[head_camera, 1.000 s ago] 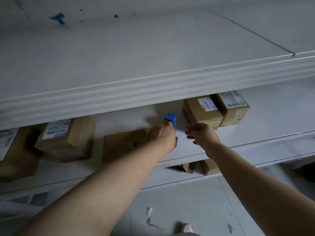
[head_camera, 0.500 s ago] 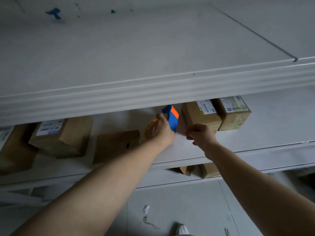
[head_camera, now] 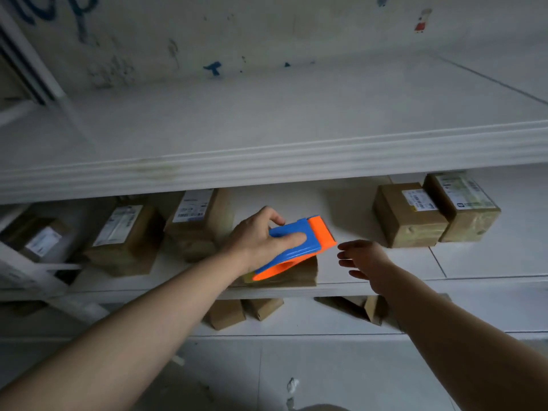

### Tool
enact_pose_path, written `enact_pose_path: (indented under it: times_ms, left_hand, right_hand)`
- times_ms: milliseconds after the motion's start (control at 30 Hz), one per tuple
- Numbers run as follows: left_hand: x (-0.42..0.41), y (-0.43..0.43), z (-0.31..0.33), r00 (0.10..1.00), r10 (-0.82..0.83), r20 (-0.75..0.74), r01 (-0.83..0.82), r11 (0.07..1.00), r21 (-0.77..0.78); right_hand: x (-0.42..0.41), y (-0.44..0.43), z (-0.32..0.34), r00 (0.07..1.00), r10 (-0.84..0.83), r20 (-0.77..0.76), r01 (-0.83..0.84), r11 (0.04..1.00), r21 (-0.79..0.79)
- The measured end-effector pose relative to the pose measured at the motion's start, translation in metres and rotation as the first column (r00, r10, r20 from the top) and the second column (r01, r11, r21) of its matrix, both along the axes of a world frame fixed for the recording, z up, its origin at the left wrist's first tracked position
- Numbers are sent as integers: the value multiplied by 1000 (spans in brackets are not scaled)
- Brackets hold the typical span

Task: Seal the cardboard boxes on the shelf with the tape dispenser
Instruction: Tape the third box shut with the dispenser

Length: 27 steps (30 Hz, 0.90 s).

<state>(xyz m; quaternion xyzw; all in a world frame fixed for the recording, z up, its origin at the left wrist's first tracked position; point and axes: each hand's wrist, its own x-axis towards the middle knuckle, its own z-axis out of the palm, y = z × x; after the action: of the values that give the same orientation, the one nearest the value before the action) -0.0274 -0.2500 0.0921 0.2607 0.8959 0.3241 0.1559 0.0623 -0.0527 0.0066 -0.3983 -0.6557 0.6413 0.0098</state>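
My left hand (head_camera: 259, 237) grips the blue and orange tape dispenser (head_camera: 299, 247) and holds it over a flat cardboard box (head_camera: 299, 272) at the front of the middle shelf (head_camera: 385, 280). That box is mostly hidden under the dispenser. My right hand (head_camera: 363, 261) hovers just right of the dispenser, fingers loosely spread, holding nothing. Two labelled boxes (head_camera: 410, 216) stand side by side further right on the same shelf. Several more labelled boxes (head_camera: 127, 238) sit to the left.
A wide white shelf board (head_camera: 267, 167) overhangs the middle shelf from above. Small boxes (head_camera: 228, 314) lie on the lower shelf beneath. A marked wall (head_camera: 207, 34) rises behind, and the grey floor (head_camera: 296, 375) lies below.
The view has tilted up and shifted, showing the wall. My left hand brought the dispenser down flat over the box. My right hand drew back from the box and opened.
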Motion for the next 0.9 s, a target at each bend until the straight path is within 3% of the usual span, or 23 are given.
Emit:
enact_pose_path:
  times_ms: [133, 233, 367, 533, 700, 833, 900]
  left_hand:
    - [-15, -62, -4, 977, -101, 186, 77, 989, 128]
    - [-26, -94, -8, 952, -173, 251, 126, 973, 194]
    - [-39, -119, -16, 928, -217, 302, 178, 972, 151]
    - [-41, -127, -20, 896, -282, 344, 303, 953, -7]
    - [-42, -121, -24, 881, -345, 323, 371, 929, -19]
    - [-45, -112, -27, 899, -388, 204, 419, 897, -139]
    - [-45, -110, -28, 898, -399, 186, 425, 896, -128]
  right_hand:
    - [-5, -39, 4, 989, 125, -75, -138, 968, -209]
    - [-8, -60, 7, 962, 246, -120, -273, 889, -366]
    - [-11, -80, 6, 940, 211, -267, -324, 798, -508]
    - [-10, -95, 3, 950, 164, -264, -281, 816, -506]
    - [-2, -100, -8, 965, 149, -214, -248, 776, -580]
    - [2, -95, -13, 983, 59, -173, -147, 817, -558]
    - [3, -89, -11, 988, -22, -152, -66, 834, -548]
